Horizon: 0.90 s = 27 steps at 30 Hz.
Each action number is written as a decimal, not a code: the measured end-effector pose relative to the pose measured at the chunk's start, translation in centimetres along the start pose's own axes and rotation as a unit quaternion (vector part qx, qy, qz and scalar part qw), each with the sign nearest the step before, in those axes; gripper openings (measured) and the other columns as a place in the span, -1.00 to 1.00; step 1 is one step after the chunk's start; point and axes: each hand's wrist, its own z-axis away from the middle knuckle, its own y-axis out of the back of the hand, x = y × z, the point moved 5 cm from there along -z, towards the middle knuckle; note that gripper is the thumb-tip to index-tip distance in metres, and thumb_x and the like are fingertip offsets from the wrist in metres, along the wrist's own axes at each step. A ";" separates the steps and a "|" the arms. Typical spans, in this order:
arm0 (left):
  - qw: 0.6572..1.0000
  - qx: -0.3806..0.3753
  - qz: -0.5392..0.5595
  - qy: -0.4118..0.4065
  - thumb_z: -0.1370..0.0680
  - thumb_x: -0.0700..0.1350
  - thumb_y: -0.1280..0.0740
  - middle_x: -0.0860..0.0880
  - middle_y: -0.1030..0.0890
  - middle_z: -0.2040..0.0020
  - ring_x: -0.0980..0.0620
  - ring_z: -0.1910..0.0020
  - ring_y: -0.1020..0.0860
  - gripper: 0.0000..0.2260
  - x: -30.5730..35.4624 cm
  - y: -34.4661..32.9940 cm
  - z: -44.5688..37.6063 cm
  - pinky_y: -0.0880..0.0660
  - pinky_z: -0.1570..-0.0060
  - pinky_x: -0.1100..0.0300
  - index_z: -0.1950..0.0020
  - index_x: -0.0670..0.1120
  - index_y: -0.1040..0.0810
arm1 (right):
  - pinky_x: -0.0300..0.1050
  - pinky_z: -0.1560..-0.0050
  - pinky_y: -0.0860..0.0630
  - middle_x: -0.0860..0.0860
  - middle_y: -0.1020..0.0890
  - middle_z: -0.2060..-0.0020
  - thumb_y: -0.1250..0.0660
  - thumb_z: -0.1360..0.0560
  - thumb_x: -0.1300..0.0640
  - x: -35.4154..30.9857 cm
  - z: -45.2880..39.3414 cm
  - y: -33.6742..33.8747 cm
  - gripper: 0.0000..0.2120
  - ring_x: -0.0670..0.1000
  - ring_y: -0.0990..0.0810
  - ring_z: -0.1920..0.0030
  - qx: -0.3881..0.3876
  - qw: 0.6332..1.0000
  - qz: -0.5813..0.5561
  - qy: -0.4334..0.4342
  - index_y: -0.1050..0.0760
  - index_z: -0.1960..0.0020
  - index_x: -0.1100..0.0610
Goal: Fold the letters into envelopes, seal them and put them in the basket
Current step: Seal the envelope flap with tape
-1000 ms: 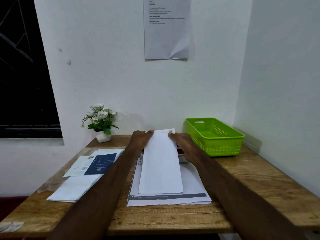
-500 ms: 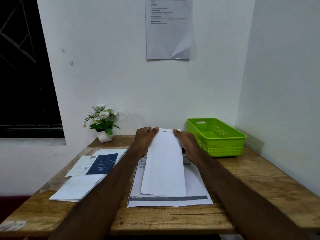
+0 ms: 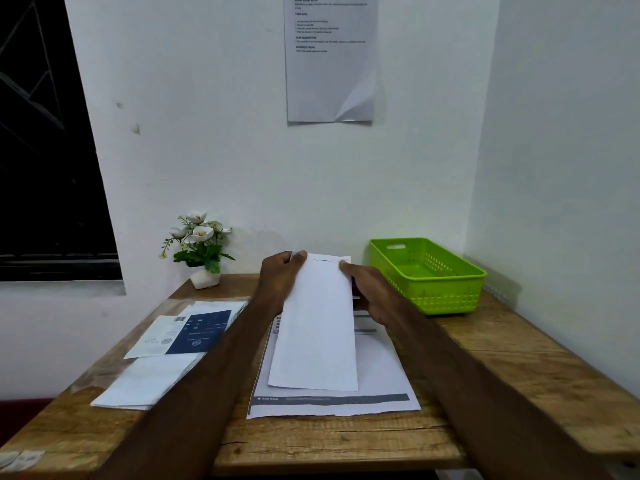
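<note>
A long white folded letter (image 3: 317, 327) is raised at its far end above a printed sheet (image 3: 381, 379) lying on the wooden table. My left hand (image 3: 280, 278) pinches its far left corner with thumb on top. My right hand (image 3: 367, 289) holds the far right corner, thumb on the paper. The letter's near end rests on the printed sheet. A green plastic basket (image 3: 478, 275) stands at the back right, nothing visible inside it.
White envelopes in clear wrap (image 3: 149, 379) with a blue-and-white card (image 3: 194, 332) on top lie at the left. A small potted white flower (image 3: 201, 251) stands at the back left. Walls close the back and right sides.
Both hands have lifted the far end of the letter a little higher and tilted it slightly; its near end stays on the printed sheet.
</note>
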 end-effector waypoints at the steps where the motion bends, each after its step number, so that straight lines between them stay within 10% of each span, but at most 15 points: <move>1: 1.000 0.003 -0.013 -0.004 -0.60 0.03 -0.38 -0.09 -0.37 0.26 0.05 0.30 -0.31 -0.66 0.0 0.1 -0.1 -0.24 0.49 0.31 0.23 -0.18 -0.46 | -0.08 0.21 -0.61 0.03 -0.73 0.20 -0.37 -0.57 -0.05 0.0 0.0 -0.1 -0.71 0.04 -0.69 0.23 -0.007 1.000 0.002 0.001 -0.66 -0.06 0.17; 20: 0.996 0.050 0.070 0.024 -0.64 0.00 -0.34 -0.03 -0.42 0.34 0.06 0.36 -0.36 -0.66 1.3 1.0 0.3 -0.32 0.41 0.24 0.27 -0.12 -0.44 | 0.04 0.00 -0.68 0.09 -0.75 -0.04 -0.42 -0.54 0.24 1.4 6.2 0.2 -0.74 0.09 -0.73 0.00 -0.156 0.980 0.052 -0.111 -0.61 -0.22 0.17; 27: 0.997 0.061 0.055 -0.003 -0.65 0.02 -0.31 -0.03 -0.45 0.31 0.07 0.34 -0.38 -0.66 2.1 1.0 0.5 -0.34 0.33 0.20 0.24 -0.14 -0.48 | -0.05 0.20 -0.68 0.11 -0.76 0.05 -0.36 -0.55 0.33 2.4 8.0 0.1 -0.82 0.05 -0.76 0.13 -0.126 0.988 0.011 -0.087 -0.65 -0.11 0.17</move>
